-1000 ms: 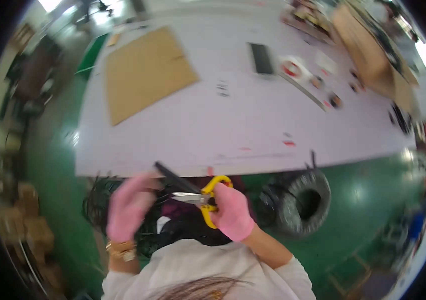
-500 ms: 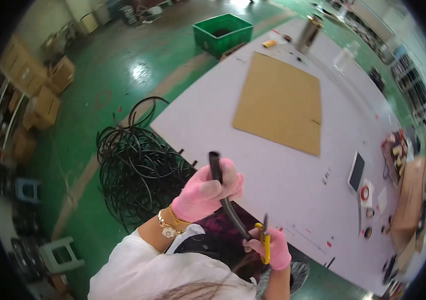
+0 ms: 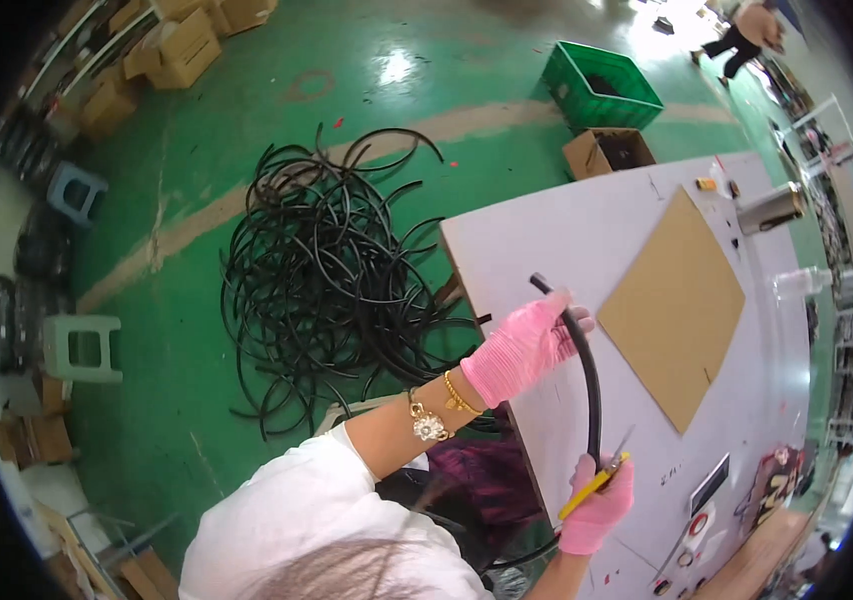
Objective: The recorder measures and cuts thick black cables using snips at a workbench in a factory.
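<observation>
My left hand [image 3: 525, 352], in a pink glove, has its fingers around a black hose [image 3: 592, 395] a little below its upper end. The hose bends down to my right hand [image 3: 599, 512], also gloved in pink. This hand is closed on a pair of yellow-handled scissors [image 3: 595, 488], whose blades point up and away, with the hose running through the same grip. A further length of black hose shows below the right hand. Both hands are over the near left side of the white table [image 3: 567, 225].
A heap of black hose pieces [image 3: 327, 270] lies on the green floor to the left. Cardboard [image 3: 682, 310] lies flat on the table, a metal flask [image 3: 775, 208] beyond it. A green crate [image 3: 602, 85] and an open carton [image 3: 609, 152] stand past the far edge. Another person [image 3: 747, 40] is far right.
The view has swung left, bringing the hose heap nearer the middle. My left hand's grip looks looser on the hose, and the scissors have tilted to the right.
</observation>
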Available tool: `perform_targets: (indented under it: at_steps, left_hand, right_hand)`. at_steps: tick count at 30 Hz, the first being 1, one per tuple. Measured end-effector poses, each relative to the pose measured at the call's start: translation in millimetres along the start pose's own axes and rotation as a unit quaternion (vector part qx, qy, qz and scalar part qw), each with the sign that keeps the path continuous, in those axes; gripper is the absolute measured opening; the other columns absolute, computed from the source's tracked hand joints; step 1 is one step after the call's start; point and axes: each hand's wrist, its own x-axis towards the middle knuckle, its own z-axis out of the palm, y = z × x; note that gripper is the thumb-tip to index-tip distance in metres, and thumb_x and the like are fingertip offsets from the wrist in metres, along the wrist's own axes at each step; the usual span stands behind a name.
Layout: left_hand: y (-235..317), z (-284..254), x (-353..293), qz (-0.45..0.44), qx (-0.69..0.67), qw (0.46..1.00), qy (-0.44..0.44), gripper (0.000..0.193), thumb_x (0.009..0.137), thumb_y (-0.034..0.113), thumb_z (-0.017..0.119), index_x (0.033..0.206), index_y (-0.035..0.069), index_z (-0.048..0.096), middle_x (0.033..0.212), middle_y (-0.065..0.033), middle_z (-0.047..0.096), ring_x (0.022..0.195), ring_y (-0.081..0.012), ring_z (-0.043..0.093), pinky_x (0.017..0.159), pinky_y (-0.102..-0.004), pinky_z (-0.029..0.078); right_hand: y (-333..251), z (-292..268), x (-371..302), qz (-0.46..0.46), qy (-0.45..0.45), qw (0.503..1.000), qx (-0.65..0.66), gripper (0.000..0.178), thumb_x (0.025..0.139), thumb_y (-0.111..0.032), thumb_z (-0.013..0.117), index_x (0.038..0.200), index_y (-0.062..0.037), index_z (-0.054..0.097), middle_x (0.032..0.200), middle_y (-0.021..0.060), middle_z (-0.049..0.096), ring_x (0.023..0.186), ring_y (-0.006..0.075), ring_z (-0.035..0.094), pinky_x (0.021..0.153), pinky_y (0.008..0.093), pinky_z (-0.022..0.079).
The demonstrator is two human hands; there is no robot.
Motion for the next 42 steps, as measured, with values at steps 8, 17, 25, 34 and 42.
perform_targets:
  at_steps: [8,17,25,34,42]
  left_hand:
    - [19.9,-7.1,-44.6,0.406,0.603,0.680,0.094,0.034,0.080,0.009,0.064,0.113,0.002,0.058,0.115,-0.0095,0.055,0.118,-0.0297,0.048,0.106,-0.0387,0.037]
    - [77.4,-10.3,26.3,0.341,0.893,0.239,-0.172,0.038,0.086,0.038,0.056,0.058,0.012,0.059,0.067,-0.0035,0.057,0.076,-0.0235,0.058,0.080,-0.0365,0.044]
    - [84.7,-20.5,33.1,0.383,0.887,0.248,-0.076,0.035,0.083,0.039,0.060,0.059,0.013,0.061,0.068,-0.0025,0.058,0.080,-0.0230,0.058,0.077,-0.0384,0.043]
    - [103.5,-19.3,28.1,0.327,0.898,0.276,-0.103,0.038,0.078,0.045,0.063,0.056,0.014,0.062,0.064,-0.0010,0.057,0.079,-0.0224,0.057,0.078,-0.0382,0.042]
    - [110.1,-21.2,27.7,0.311,0.897,0.289,-0.122,0.039,0.074,0.047,0.064,0.054,0.014,0.061,0.063,-0.0002,0.057,0.077,-0.0218,0.056,0.078,-0.0378,0.042]
  right_hand:
    - [23.1,51.8,31.1,-0.264,-0.024,0.927,-0.267,0.023,0.064,-0.002,0.068,0.084,-0.0038,0.057,0.066,0.0147,0.055,0.059,0.0350,0.056,0.054,0.0405,0.044]
    - [30.5,41.7,56.3,-0.233,-0.122,0.939,-0.223,0.021,0.067,-0.003,0.070,0.083,-0.0039,0.057,0.063,0.0124,0.053,0.055,0.0311,0.055,0.050,0.0371,0.042]
    - [20.5,67.2,65.4,-0.319,-0.104,0.895,-0.292,0.019,0.071,-0.003,0.070,0.082,-0.0044,0.054,0.064,0.0121,0.055,0.056,0.0301,0.058,0.051,0.0361,0.044]
    - [7.6,77.6,67.2,-0.327,-0.124,0.885,-0.307,0.020,0.070,-0.005,0.070,0.081,-0.0051,0.054,0.064,0.0133,0.055,0.056,0.0342,0.057,0.050,0.0394,0.044]
    - [4.1,79.4,68.1,-0.353,-0.132,0.881,-0.287,0.021,0.069,-0.006,0.071,0.080,-0.0060,0.052,0.062,0.0137,0.053,0.056,0.0356,0.056,0.050,0.0412,0.042]
